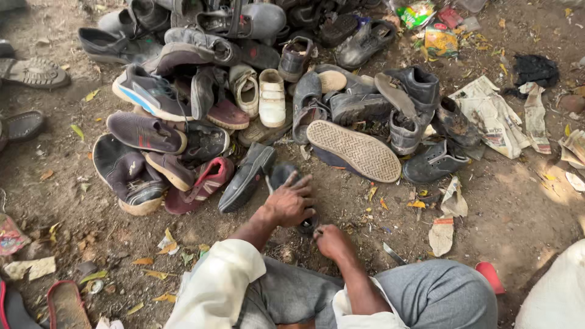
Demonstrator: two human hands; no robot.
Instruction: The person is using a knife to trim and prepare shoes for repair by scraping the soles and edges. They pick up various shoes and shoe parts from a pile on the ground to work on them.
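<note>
- The left hand point(291, 202) lies at the lower centre of the frame, fingers spread and pressed down over a dark shoe point(285, 178) on the ground, gripping its top.
- The right hand point(331, 240) sits just below and right of it, fingers curled narrow at the same shoe's near end; whether it pinches anything I cannot tell.
- The shoe looks like worn black leather, rounded at the toe, mostly hidden by the hands.
- Just left of it rests a black slip-on shoe point(247, 176), smooth and scuffed.
- Above, a heap of old shoes point(256, 91) fills the upper centre; 1 upturned pale sole point(353, 150) shows a fine cross-hatched tread.
- Crumpled newspaper point(492, 116) lies on the dusty ground at the upper right.
</note>
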